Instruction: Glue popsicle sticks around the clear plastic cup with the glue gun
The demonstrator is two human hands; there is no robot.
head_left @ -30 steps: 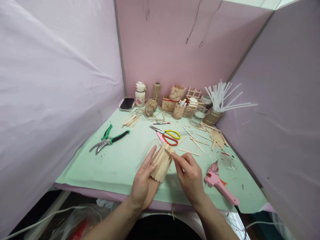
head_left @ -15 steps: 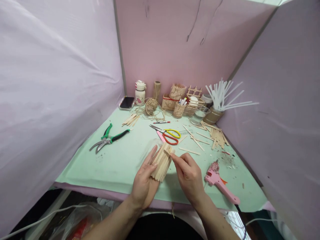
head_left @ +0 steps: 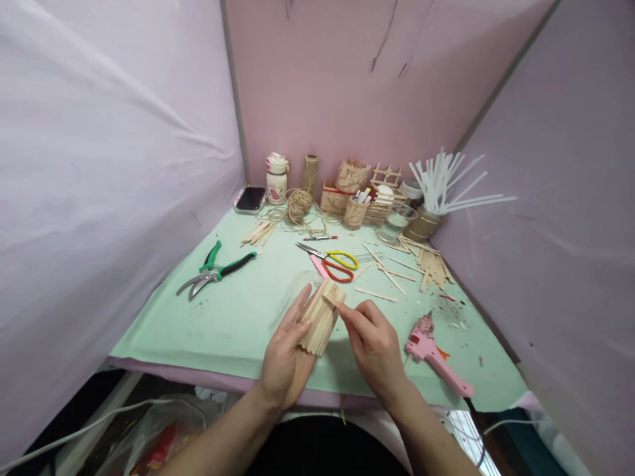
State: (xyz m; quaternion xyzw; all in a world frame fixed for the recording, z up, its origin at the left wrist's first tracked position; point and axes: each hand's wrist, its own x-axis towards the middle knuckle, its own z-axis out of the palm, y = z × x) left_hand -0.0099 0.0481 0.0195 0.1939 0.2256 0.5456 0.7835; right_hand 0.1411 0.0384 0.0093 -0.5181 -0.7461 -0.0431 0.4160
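Note:
My left hand (head_left: 286, 360) grips a panel of popsicle sticks (head_left: 320, 325) laid side by side, its thumb on the panel's left edge and the palm behind it. Over the panel's upper part, my right hand (head_left: 376, 340) pinches a small piece of wooden stick (head_left: 331, 301) between thumb and forefinger, and the piece appears to touch the panel. Just beyond the panel lie scissors (head_left: 335, 260) with one yellow and one red handle. A pink hot glue gun (head_left: 436, 357) rests to the right of my right hand.
Green-handled pruning shears (head_left: 211, 272) lie at the left. Loose sticks (head_left: 434, 264) are scattered at the right. Along the back stand a bottle (head_left: 276, 178), a twine ball (head_left: 299, 206), a clear cup of water (head_left: 394, 225) and a holder (head_left: 423, 223) of white glue sticks.
Both hands keep nearly the same pose on the panel and the small stick piece. The whole view has shifted slightly.

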